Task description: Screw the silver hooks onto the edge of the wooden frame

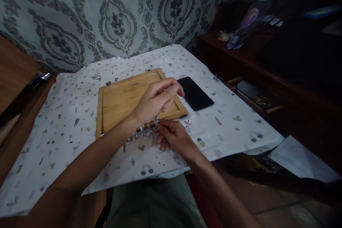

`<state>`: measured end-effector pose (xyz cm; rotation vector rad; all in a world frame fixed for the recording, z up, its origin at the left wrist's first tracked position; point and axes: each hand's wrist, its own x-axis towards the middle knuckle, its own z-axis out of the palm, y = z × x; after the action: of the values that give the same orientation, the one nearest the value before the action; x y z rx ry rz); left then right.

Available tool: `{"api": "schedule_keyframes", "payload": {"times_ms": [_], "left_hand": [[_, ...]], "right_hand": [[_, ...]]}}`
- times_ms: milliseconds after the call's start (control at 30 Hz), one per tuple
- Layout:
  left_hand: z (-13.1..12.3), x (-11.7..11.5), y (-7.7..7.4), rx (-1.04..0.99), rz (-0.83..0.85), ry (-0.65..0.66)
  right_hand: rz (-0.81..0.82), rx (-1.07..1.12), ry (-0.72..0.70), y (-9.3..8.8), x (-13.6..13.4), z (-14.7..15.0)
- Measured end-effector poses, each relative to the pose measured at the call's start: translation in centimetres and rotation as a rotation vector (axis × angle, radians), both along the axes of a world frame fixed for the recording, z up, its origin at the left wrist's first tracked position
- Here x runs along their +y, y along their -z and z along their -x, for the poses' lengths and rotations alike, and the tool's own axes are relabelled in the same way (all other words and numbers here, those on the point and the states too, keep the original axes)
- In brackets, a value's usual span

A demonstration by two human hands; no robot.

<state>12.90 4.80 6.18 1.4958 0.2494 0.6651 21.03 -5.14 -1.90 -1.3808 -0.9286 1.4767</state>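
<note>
A wooden framed panel [120, 101] lies flat on the covered table. Along its near edge runs a row of small clear plastic clips [142, 128]. Above the panel's right part is my left hand [159, 98], its fingers curled and the thumb laid against the index finger. Whatever that hand may hold is hidden. My right hand [175, 137] is at the near right edge of the panel, thumb and fingers pinched on the end clip of the row. Its fingertips partly cover that clip.
Just right of the panel a black smartphone [197, 93] lies face up. The patterned white tablecloth [229, 131] hangs over the table's front edge. A patterned wall [117, 17] stands behind. To the right is a dark cabinet [213, 48] with an open drawer [251, 94].
</note>
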Motion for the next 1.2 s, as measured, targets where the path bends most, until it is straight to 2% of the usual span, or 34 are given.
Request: {"api": "schedule_keyframes", "payload": {"times_ms": [200,400,767,1000,1200], "left_hand": [[0.0,0.3,0.0,0.042,-0.002,0.078],[0.1,0.5,-0.1,0.014,0.027,0.078],[1.4,0.6,-1.9,-0.055,0.01,-0.168],[1.3,0.2,-1.1,-0.065,0.042,-0.168],[1.2,0.1,-0.6,-0.083,0.044,-0.224]], "right_hand": [[-0.002,0.003,0.003,0.1,0.1,0.0],[-0.022,0.004,-0.006,0.4,0.0,0.0],[0.03,0.026,0.014,-0.1,0.0,0.0],[0.03,0.029,0.028,-0.2,0.0,0.2],[0.028,0.029,0.021,0.1,0.1,0.1]]}}
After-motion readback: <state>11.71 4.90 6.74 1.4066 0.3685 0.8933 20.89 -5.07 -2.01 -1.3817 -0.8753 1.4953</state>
